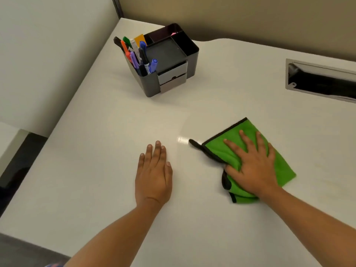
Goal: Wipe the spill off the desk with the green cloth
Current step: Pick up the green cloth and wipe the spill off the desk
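Pressing flat on the green cloth (pixel 248 135), the right hand (pixel 252 166) has its fingers spread open, gripping nothing, with the thumb at the cloth's bunched black-trimmed edge. The cloth lies on the white bench (pixel 96 151), right of centre. The left hand (pixel 154 174) rests palm down and open on the bare bench beside it. A pen organiser (pixel 165 60) stands further back.

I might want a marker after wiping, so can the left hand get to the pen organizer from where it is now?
Probably yes. The left hand lies flat and free on the desk, with bare surface between it and the pen organizer. It would need a forward stretch. The right hand presses the green cloth off to the side.
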The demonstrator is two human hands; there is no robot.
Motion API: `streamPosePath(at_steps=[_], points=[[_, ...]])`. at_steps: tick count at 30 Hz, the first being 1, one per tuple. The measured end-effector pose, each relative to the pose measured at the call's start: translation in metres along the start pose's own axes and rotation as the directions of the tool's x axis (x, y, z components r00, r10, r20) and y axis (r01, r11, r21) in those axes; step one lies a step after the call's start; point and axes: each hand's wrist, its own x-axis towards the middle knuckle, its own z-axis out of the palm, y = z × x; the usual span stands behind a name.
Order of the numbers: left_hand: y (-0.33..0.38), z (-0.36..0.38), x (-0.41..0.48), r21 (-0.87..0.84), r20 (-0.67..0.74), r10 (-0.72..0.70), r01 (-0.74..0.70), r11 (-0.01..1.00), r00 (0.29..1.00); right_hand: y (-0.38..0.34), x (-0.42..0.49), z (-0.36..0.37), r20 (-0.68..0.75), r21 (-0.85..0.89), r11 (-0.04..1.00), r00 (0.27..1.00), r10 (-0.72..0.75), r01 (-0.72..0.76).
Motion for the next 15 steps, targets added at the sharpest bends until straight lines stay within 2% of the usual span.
streamPosePath(at_steps=[4, 7, 10, 15], points=[[-0.001, 0.002, 0.000, -0.016, -0.009, 0.000, 0.000, 1.000, 1.000, -0.021, 0.073, -0.005, 0.014, -0.033, 0.999, 0.999, -0.036, 0.036], [-0.003, 0.004, 0.001, -0.045, -0.025, 0.024, -0.025, 0.999, 0.999, -0.046, 0.081, -0.006, 0.057, -0.066, 0.976, 0.977, -0.203, 0.207], [-0.005, 0.000, -0.001, -0.108, -0.056, 0.045, -0.051, 0.993, 0.997, -0.060, 0.031, -0.003, 0.098, -0.037, 0.920, 0.917, -0.386, 0.391], [-0.007, 0.002, 0.000, -0.095, -0.062, 0.043, -0.048, 0.994, 0.997, -0.050, -0.094, 0.022, 0.117, 0.015, 0.824, 0.817, -0.565, 0.567]])
